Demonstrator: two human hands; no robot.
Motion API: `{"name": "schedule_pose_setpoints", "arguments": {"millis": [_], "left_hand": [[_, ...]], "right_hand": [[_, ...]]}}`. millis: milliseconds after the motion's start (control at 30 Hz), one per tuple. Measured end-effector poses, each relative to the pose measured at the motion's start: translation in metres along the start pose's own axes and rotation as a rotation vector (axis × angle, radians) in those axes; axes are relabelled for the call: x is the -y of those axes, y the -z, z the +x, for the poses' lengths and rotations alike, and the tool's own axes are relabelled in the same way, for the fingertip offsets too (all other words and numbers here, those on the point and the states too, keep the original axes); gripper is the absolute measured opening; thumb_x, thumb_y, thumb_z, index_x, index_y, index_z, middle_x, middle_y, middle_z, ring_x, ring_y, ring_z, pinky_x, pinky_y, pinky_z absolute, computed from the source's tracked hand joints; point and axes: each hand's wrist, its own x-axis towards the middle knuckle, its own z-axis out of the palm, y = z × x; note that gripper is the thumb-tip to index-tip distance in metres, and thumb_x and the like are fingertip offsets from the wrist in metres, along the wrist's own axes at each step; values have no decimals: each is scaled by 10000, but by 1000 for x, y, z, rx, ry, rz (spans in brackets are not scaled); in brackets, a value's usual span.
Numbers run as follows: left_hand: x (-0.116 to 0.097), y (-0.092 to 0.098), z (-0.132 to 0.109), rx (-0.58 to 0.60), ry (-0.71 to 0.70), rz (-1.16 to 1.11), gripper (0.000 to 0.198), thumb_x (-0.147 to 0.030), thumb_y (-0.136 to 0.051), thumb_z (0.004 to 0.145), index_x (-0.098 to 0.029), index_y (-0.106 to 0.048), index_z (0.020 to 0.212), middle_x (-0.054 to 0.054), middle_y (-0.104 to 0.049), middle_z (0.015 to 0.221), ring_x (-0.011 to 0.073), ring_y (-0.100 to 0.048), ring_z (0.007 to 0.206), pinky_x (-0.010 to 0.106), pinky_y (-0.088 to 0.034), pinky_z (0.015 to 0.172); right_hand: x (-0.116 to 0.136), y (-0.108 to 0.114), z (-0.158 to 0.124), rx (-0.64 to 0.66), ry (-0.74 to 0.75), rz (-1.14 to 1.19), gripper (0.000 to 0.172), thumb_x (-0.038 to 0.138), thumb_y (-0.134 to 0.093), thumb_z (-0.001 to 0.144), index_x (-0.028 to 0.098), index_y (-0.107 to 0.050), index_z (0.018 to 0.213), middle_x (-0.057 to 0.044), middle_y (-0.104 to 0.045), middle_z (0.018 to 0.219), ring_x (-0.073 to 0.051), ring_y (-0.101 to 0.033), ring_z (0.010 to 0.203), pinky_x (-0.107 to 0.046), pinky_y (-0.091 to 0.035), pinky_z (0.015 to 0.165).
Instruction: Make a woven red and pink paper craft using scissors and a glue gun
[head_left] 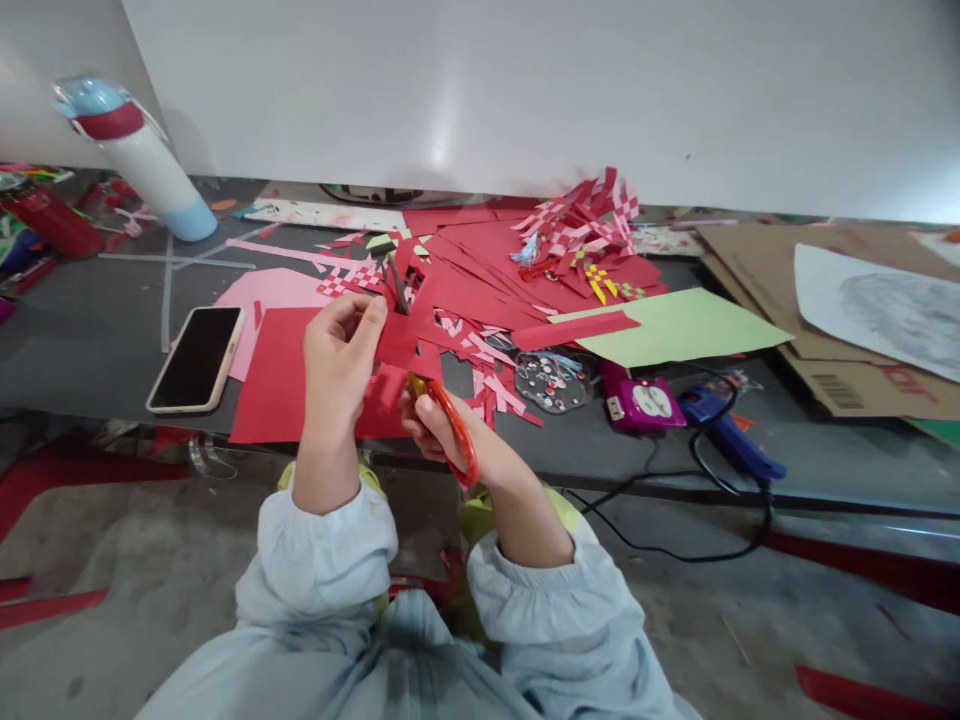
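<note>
My left hand (341, 350) pinches a small piece of red paper (397, 338) between thumb and fingers, held up above the table. My right hand (442, 425) is closed round the orange handles of a pair of scissors (455, 430). The scissors' dark blades (397, 285) point away from me and rise past the far side of the paper piece, which hides part of them. Beneath my hands lies a larger red sheet (274, 370), partly covered by my left hand and wrist.
A phone (196, 360) lies on the left near a bottle (146, 160). Woven paper strips (589, 220) and red sheets (480, 265) are heaped behind my hands. To the right are a green sheet (675, 325), a purple box (641, 400), a blue glue gun (735, 435) with its cable, and cardboard (840, 375).
</note>
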Motion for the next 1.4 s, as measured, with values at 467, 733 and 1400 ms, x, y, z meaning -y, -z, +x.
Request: {"name": "schedule_pose_setpoints", "arguments": {"millis": [467, 733, 1400], "left_hand": [[-7, 2, -2, 46, -117, 201, 149, -308, -641, 825, -198, -644, 725, -33, -588, 619, 74, -449, 519, 213, -411, 518], [-6, 3, -1, 43, -117, 212, 151, -300, -635, 826, -192, -635, 720, -34, -574, 616, 73, -442, 515, 215, -399, 516], [-6, 4, -1, 23, -141, 238, 155, -304, -644, 820, -189, -650, 715, -22, -602, 628, 84, -494, 557, 209, -393, 515]], "right_hand": [[-4, 1, 3, -19, -55, 16, 450, 648, -461, 892, 216, -386, 789, 75, -329, 623, -28, -305, 460, -176, -243, 397], [-6, 2, 5, -3, -67, 46, 457, 672, -484, 866, 234, -388, 777, 70, -304, 606, -50, -295, 437, -207, -236, 372], [-3, 2, 3, -2, -82, 104, 476, 689, -484, 856, 221, -406, 825, 86, -326, 623, -33, -283, 459, -182, -257, 405]]}}
